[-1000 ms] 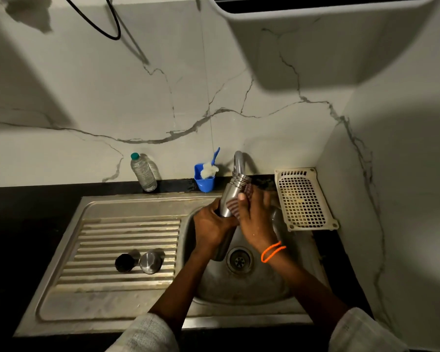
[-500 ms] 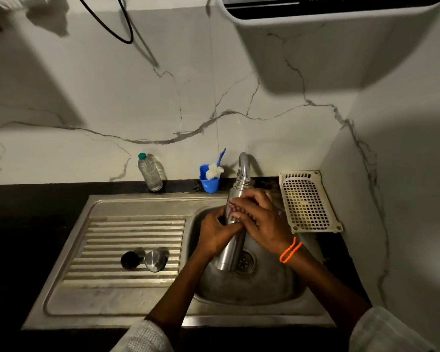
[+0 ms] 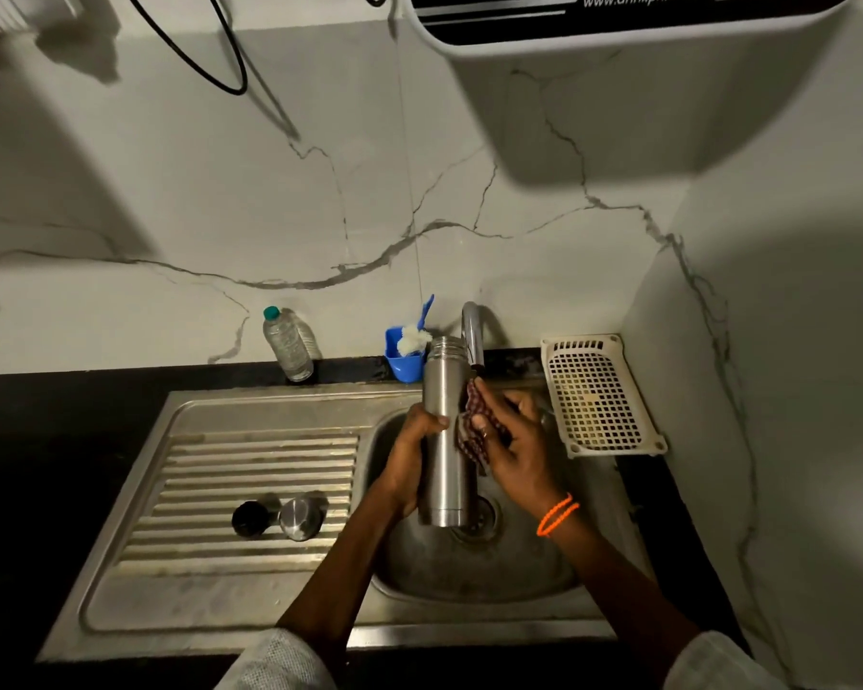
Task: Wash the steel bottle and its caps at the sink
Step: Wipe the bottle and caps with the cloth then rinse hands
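Observation:
The tall steel bottle [image 3: 443, 390] stands upright and uncapped over the sink basin [image 3: 469, 570], just left of the tap [image 3: 472, 331]. My left hand [image 3: 412, 455] grips its middle from the left. My right hand [image 3: 514, 445] holds a dark checked scrub cloth [image 3: 472, 435] against the bottle's right side. Two caps lie on the ribbed drainboard [image 3: 210, 470]: a black one [image 3: 250, 517] and a steel one [image 3: 301, 515], side by side.
A clear plastic bottle with a green lid [image 3: 290, 343] and a blue holder with a brush [image 3: 407, 353] stand at the back wall. A white perforated tray [image 3: 596, 395] lies right of the sink. A water purifier [image 3: 619, 22] hangs overhead.
The bottle has tipped from a lean to upright and sits higher in view. My right hand has slid off its neck to its right side, baring the cloth.

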